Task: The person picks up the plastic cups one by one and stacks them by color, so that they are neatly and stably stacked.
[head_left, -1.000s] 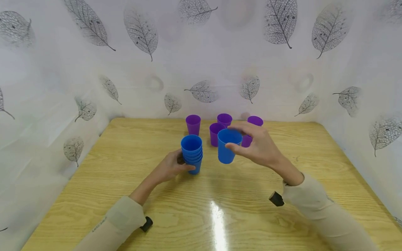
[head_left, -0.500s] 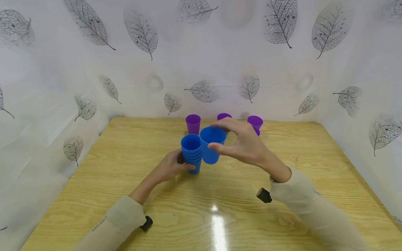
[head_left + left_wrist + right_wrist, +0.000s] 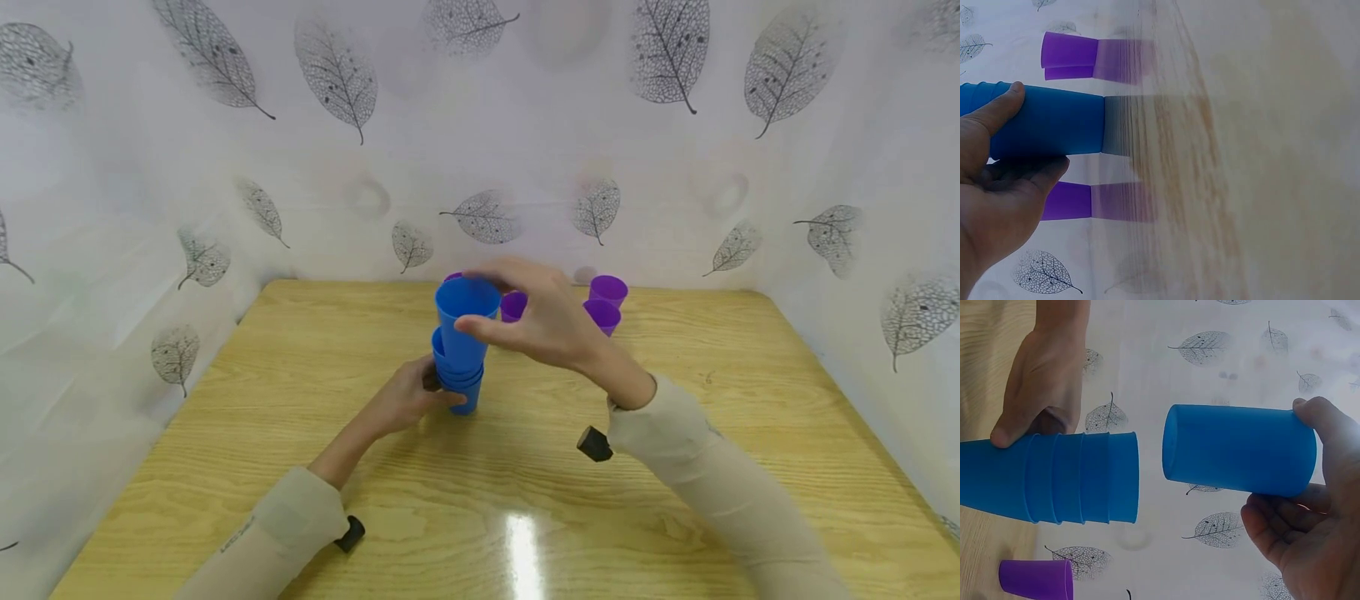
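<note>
The left hand (image 3: 408, 400) grips the stack of nested blue cups (image 3: 1082, 478) upright on the desk (image 3: 420, 517); above that stack, not touching it, the right hand (image 3: 551, 321) pinches a single blue cup (image 3: 1235, 450) near its rim. Best centre its base over the stack, then lower straight.

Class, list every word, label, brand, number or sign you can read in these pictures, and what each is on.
No text can be read.
Left sleeve: a small dark row of marks, perhaps lettering, too small and blurred to read.
Tabletop: a tiny faint mark at the right, too unclear to call a number.
Blue cups and purple cups: no lettering visible.
</note>
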### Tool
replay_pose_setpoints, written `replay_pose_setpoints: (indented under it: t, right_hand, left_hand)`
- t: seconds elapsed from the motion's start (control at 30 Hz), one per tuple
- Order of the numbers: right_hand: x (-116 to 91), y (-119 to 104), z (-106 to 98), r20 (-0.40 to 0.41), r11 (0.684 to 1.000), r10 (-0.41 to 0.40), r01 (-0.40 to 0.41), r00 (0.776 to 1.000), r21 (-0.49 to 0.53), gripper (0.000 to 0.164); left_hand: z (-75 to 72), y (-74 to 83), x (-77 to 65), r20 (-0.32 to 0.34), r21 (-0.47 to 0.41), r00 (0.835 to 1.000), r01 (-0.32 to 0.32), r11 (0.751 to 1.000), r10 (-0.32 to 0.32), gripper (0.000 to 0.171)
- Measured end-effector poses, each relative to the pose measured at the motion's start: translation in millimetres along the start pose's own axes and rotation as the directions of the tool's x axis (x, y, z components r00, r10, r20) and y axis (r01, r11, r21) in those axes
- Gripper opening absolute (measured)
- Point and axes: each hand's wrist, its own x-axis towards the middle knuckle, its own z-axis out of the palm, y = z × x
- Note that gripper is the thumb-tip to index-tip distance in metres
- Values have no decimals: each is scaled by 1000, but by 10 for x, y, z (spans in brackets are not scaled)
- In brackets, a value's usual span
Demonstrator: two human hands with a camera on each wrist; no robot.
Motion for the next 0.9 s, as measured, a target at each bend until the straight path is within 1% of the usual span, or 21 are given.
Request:
replay_pose_setpoints:
  t: [0.03, 0.17, 0.2, 0.33, 0.4, 0.63, 0.9]
  right_hand:
    - [26, 12, 12, -4, 1000, -7, 7, 1000, 7, 82]
    - [89, 74, 57, -22, 1000, -21, 22, 1000, 21, 82]
    - [97, 91, 66, -25, 1000, -21, 21, 999, 20, 79]
    - [114, 151, 95, -17, 1000, -8, 9, 1000, 15, 59]
    - [113, 172, 108, -11, 1000, -2, 2, 1000, 15, 53]
    - [59, 241, 140, 14, 999, 31, -31, 999, 24, 54]
    - [-19, 244, 162, 38, 998, 58, -58, 998, -2, 57]
  left_hand:
    - [1, 0, 0, 0, -8, 1000, 3, 1000, -3, 67]
    - [0, -14, -5, 10, -18, 1000, -19, 1000, 19, 66]
    - [0, -19, -5, 13, -19, 1000, -26, 999, 26, 66]
    - [-4, -25, -8, 15, -31, 999, -35, 999, 35, 66]
    - [-4, -23, -9, 13, -30, 999, -34, 999, 35, 65]
    - [2, -19, -8, 9, -24, 999, -39, 999, 39, 64]
    - [3, -10, -18, 13, -18, 999, -35, 999, 35, 65]
